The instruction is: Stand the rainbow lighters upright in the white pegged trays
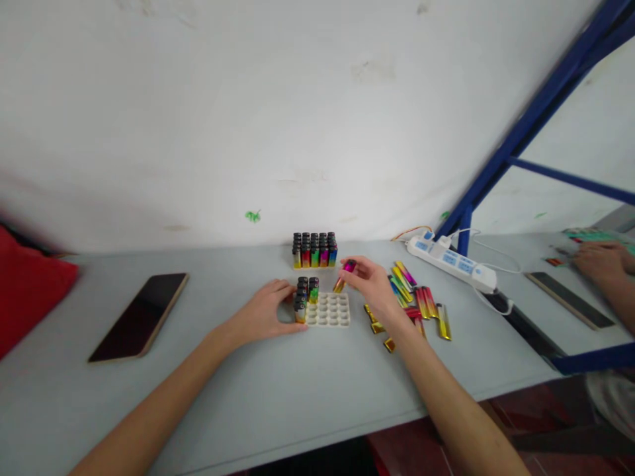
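A white tray (331, 311) with round holes lies on the grey table, several coloured lighters (305, 293) standing in its left side. My left hand (265, 312) rests against the tray's left edge, fingers curled around it. My right hand (374, 285) hovers just right of the tray, pinching a pink and gold lighter (344, 275) tilted over the tray's far right corner. Loose lighters (419, 305) lie scattered to the right of my right hand.
A full tray of lighters (314, 250) stands at the back by the wall. A dark phone (141, 315) lies at left, a red object (27, 287) beyond it. A white power strip (450, 260) and blue frame (526, 135) sit at right, where another person's hand (602, 261) works.
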`<state>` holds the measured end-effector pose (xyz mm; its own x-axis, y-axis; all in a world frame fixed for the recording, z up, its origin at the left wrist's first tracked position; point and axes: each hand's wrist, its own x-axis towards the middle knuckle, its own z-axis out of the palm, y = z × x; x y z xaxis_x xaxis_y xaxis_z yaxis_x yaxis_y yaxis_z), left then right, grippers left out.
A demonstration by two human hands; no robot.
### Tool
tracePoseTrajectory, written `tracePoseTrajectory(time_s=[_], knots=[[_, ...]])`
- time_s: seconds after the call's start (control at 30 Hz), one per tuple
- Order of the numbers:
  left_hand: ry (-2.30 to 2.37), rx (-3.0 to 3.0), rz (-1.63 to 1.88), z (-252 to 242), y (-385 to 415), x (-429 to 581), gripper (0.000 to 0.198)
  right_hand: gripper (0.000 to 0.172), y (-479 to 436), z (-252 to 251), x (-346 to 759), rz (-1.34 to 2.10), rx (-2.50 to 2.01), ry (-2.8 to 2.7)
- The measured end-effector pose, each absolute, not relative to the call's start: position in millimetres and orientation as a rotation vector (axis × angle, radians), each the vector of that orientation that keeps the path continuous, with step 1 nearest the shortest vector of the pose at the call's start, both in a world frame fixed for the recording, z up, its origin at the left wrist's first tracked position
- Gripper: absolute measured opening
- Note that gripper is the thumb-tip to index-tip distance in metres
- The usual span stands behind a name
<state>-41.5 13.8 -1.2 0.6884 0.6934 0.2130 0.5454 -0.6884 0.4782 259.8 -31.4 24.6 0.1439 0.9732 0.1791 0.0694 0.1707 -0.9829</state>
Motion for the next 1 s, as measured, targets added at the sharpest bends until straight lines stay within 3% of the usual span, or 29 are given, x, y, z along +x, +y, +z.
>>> tracePoseTrajectory(time_s=[0.13,0.47,0.7,0.9,1.0], knots=[[0.975,2.505,0.521,-1.8,13.2,-43.1,0.062,0.062,-37.5,27.9,240.9,1.157,-1.116,-1.089],[0.987,2.499,0.534,-4.3,14.1,-45.6,0.063,0.072,-41.8,27.2,233.9,1.27,-1.166,-1.324],[1.004,2.496,0.524,-4.2,15.5,-41.7,0.064,0.072,-38.8,13.7,229.7,0.786,-1.428,-1.426],[1.007,2.501,0.508,-1.3,15.4,-39.4,0.059,0.05,-39.4,14.0,230.6,0.679,-1.505,-1.439],[1.016,2.493,0.496,-0.2,15.2,-40.1,0.058,0.048,-39.7,15.3,231.4,0.671,-1.496,-1.457]])
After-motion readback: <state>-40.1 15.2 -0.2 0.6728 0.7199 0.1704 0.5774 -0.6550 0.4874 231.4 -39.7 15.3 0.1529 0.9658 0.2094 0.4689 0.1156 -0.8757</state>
